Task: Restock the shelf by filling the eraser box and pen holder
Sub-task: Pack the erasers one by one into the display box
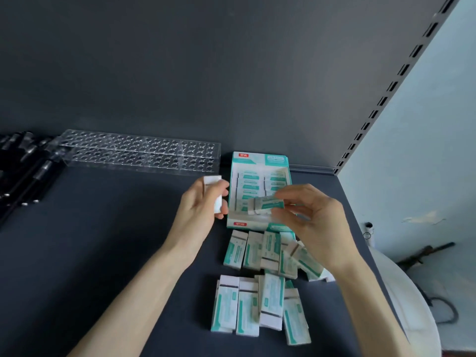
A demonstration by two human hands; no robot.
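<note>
Erasers [266,203] in both hands [199,202]

Teal-and-white eraser box [260,161], dark grey shelf [103,253]

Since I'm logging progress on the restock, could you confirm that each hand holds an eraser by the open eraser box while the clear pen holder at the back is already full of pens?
Not quite: the head view shows the pen holder with its holes empty; the black pens lie on the shelf to its left. The rest holds: the left hand and right hand each hold an eraser by the open eraser box.
</note>
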